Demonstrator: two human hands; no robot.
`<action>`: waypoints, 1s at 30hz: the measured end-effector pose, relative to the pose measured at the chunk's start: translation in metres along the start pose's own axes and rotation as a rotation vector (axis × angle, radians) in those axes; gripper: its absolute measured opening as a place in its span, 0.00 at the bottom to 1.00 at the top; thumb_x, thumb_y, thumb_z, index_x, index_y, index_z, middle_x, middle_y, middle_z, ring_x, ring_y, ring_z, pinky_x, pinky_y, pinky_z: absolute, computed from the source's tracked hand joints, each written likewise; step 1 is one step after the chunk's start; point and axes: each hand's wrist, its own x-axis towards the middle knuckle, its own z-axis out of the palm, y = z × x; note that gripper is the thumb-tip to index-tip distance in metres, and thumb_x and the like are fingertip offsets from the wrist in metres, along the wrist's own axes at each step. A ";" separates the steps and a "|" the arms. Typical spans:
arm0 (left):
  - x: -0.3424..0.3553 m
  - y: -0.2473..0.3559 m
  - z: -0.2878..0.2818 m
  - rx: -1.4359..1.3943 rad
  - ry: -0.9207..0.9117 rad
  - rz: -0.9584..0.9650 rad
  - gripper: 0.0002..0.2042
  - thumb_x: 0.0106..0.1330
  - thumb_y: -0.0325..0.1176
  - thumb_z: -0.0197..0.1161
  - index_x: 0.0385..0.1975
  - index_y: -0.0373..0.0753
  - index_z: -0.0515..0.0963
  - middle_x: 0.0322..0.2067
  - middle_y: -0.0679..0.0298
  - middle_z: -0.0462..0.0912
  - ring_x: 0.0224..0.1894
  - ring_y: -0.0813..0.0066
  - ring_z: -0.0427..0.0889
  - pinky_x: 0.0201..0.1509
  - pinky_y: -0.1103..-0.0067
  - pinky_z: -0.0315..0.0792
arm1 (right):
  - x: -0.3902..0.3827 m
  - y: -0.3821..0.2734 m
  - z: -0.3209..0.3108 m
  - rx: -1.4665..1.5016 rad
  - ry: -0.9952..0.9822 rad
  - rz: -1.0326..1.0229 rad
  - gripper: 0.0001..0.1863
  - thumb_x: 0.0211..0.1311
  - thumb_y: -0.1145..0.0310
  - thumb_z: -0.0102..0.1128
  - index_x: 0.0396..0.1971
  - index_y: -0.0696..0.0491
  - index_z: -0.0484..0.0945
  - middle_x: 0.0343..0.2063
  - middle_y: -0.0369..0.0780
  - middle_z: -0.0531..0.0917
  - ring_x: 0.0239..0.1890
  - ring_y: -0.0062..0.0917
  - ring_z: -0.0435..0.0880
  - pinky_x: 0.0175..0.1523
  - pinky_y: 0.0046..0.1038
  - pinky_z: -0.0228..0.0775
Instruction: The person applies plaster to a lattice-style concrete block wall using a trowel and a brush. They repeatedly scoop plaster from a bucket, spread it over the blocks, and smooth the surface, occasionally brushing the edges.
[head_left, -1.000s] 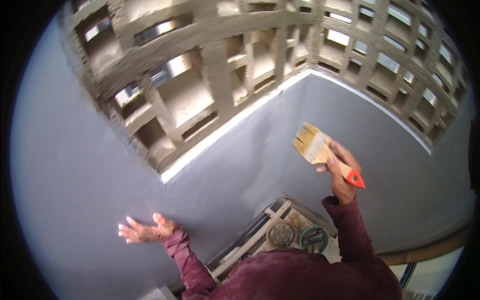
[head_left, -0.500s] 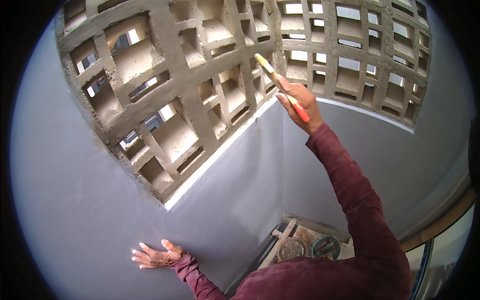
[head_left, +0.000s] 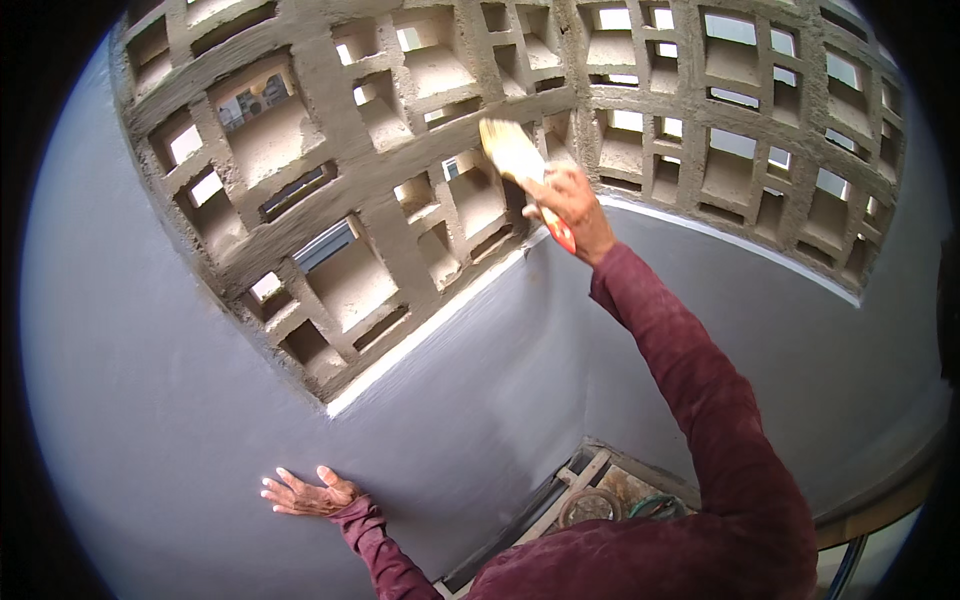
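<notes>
My right hand (head_left: 575, 210) is closed round the red-ended handle of a paintbrush (head_left: 513, 152). The brush's pale bristles are raised against, or just in front of, the grey openwork block screen (head_left: 370, 200), close to its corner; whether they touch I cannot tell. The bristle end is slightly smeared by motion. Lower left, my left hand (head_left: 308, 493) lies with fingers spread against the smooth blue-grey wall (head_left: 180, 400), holding nothing.
A white ledge (head_left: 430, 325) runs under the screen. A second block screen (head_left: 730, 130) continues beyond the corner. Below, a round bucket (head_left: 590, 507) and a green-rimmed container (head_left: 658, 507) stand on a wooden platform (head_left: 628, 485), partly hidden by my body.
My right hand has shifted left and slightly down with the paintbrush, whose broad face has turned into view. The view has shifted a little; my left hand stays on the wall.
</notes>
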 end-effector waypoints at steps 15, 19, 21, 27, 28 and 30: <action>0.002 0.007 0.001 0.031 0.008 -0.012 0.37 0.67 0.63 0.37 0.64 0.37 0.60 0.67 0.50 0.55 0.71 0.52 0.47 0.72 0.54 0.37 | 0.041 -0.055 0.011 0.071 0.141 0.210 0.21 0.51 0.67 0.67 0.48 0.51 0.79 0.32 0.40 0.79 0.38 0.35 0.75 0.46 0.34 0.69; -0.002 -0.002 -0.002 0.041 -0.001 0.008 0.36 0.67 0.62 0.40 0.64 0.36 0.61 0.67 0.50 0.54 0.71 0.51 0.48 0.72 0.54 0.37 | 0.044 -0.155 -0.003 0.346 0.081 0.045 0.24 0.48 0.62 0.68 0.48 0.50 0.79 0.31 0.37 0.77 0.38 0.31 0.75 0.46 0.32 0.71; 0.000 -0.006 -0.001 0.024 0.021 0.028 0.36 0.67 0.61 0.41 0.63 0.36 0.61 0.67 0.50 0.54 0.71 0.51 0.48 0.72 0.54 0.37 | 0.037 -0.162 -0.017 0.402 0.093 -0.002 0.24 0.47 0.61 0.67 0.47 0.50 0.80 0.28 0.36 0.75 0.38 0.30 0.74 0.45 0.32 0.72; -0.001 0.005 -0.005 -0.001 -0.003 0.009 0.33 0.68 0.60 0.41 0.65 0.40 0.59 0.67 0.50 0.53 0.71 0.48 0.48 0.71 0.50 0.39 | 0.059 -0.100 0.006 0.000 0.149 0.306 0.18 0.52 0.70 0.65 0.45 0.51 0.79 0.31 0.39 0.78 0.36 0.33 0.71 0.42 0.34 0.66; 0.001 0.011 0.001 -0.022 0.004 0.012 0.33 0.68 0.60 0.41 0.65 0.40 0.59 0.67 0.50 0.53 0.71 0.47 0.48 0.71 0.50 0.39 | 0.061 -0.101 0.017 0.080 0.227 0.247 0.18 0.52 0.69 0.65 0.45 0.50 0.79 0.31 0.39 0.78 0.38 0.34 0.72 0.45 0.33 0.67; 0.000 0.004 0.000 -0.012 0.006 0.029 0.33 0.68 0.60 0.41 0.65 0.40 0.59 0.67 0.49 0.53 0.71 0.47 0.48 0.70 0.49 0.39 | 0.065 -0.153 0.024 0.229 0.172 0.163 0.18 0.51 0.68 0.66 0.45 0.48 0.79 0.32 0.38 0.79 0.40 0.33 0.74 0.46 0.32 0.69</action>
